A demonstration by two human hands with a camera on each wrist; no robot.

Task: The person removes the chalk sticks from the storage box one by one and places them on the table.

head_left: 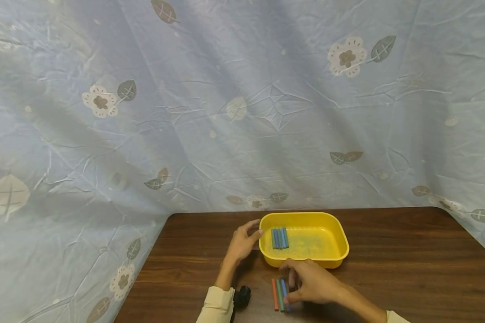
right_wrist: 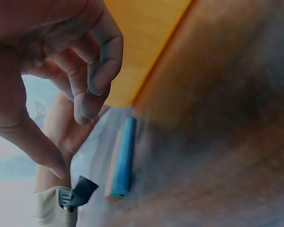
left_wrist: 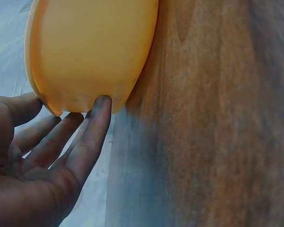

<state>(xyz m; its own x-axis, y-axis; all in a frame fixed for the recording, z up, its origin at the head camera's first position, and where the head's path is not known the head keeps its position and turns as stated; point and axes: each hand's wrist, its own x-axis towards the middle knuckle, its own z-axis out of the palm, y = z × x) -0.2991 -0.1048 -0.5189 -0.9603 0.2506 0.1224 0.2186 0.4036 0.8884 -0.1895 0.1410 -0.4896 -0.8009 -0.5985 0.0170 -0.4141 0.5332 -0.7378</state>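
Observation:
My left hand (head_left: 242, 242) is at the left end of a yellow plastic tub (head_left: 335, 237), thumb by the rim. In the left wrist view its extended fingers (left_wrist: 92, 137) rest against the tub's outer wall. Red (head_left: 275, 294), green (head_left: 280, 295) and blue (head_left: 283, 287) chalk sticks lie side by side on the table before the tub. Over the blue stick hovers my right hand (head_left: 313, 280), fingers bent, a gap between thumb and fingers. The right wrist view shows nothing in that gap. Several blue and green chalk sticks (head_left: 280, 238) lie in a row inside the tub's left part.
Coloured dust marks the tub's floor. The dark wood table (head_left: 408, 260) extends to both sides, with a patterned light-blue cloth (head_left: 266, 148) hanging behind it. A black strap device (head_left: 242, 296) is on the left wrist, near the chalk sticks.

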